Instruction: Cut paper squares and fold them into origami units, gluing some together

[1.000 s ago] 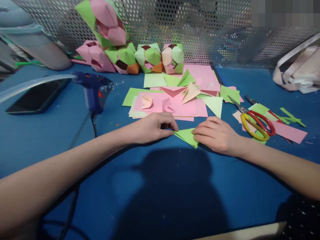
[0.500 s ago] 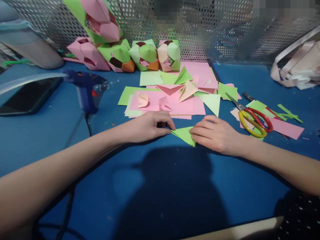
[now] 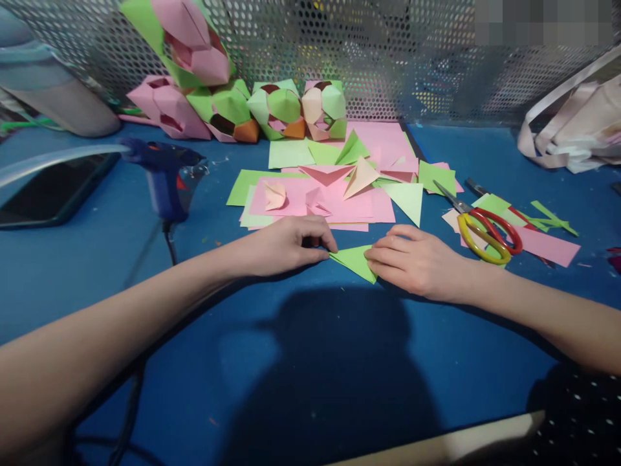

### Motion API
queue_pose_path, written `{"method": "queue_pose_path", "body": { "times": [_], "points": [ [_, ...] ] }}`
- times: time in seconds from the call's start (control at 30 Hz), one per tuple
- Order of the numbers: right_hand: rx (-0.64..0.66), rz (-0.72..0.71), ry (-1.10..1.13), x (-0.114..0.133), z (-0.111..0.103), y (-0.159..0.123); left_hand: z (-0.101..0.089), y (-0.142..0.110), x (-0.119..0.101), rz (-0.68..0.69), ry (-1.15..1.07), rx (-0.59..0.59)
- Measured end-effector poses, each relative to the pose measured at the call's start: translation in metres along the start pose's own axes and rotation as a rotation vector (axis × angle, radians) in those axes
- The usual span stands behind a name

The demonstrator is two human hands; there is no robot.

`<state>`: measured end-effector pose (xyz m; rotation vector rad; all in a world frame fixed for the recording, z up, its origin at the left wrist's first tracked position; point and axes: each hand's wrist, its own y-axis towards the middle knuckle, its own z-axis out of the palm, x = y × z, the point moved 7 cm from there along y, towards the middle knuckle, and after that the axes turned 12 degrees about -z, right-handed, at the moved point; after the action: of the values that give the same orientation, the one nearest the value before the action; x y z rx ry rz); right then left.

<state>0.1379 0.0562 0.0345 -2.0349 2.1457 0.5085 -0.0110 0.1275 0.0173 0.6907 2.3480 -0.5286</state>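
A folded piece of light green paper (image 3: 354, 260), roughly triangular, lies on the blue table in front of me. My left hand (image 3: 303, 243) is closed in a pinch at its left point, thumb and forefinger together on the tip. From the other side my right hand (image 3: 405, 260) rests with its fingers stretched out flat over the paper's right part, covering that edge. The right thumb is hidden. Just beyond the hands lies a stack of pink and green paper sheets (image 3: 359, 206), with a small curled peach piece (image 3: 275, 196) and several folded pieces on top.
A blue hot glue gun (image 3: 167, 188) stands at left with its cord; a phone (image 3: 53, 191) lies behind it. Scissors (image 3: 490, 230) rest on paper scraps at right. Folded paper shapes (image 3: 276, 107) line the mesh panel (image 3: 378, 84). A bottle (image 3: 58, 84) stands at far left.
The view has shifted slightly, so things sit a little further left. Both hands keep their places on the green paper.
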Motion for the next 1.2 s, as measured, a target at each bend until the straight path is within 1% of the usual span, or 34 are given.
{"method": "queue_pose_path", "body": {
  "times": [0.33,0.5,0.73,0.97,1.2],
  "points": [
    [-0.006,-0.014,0.017,0.0001,-0.0002,-0.0016,0.0004,0.0001,-0.0001,0.001,0.008,0.017],
    [-0.015,-0.013,0.065,0.0000,-0.0015,-0.0013,0.0004,0.0001,-0.0002,0.014,0.017,0.023],
    [0.004,-0.012,0.083,0.0012,-0.0024,-0.0012,-0.0003,-0.0007,-0.0026,0.018,0.029,0.015],
    [0.041,-0.022,0.069,0.0034,-0.0027,0.0004,-0.0001,-0.0008,-0.0032,0.002,0.028,0.016],
    [0.113,-0.021,0.079,0.0060,0.0021,0.0014,0.0005,-0.0001,0.0010,-0.022,0.024,0.016]
  ]
}}
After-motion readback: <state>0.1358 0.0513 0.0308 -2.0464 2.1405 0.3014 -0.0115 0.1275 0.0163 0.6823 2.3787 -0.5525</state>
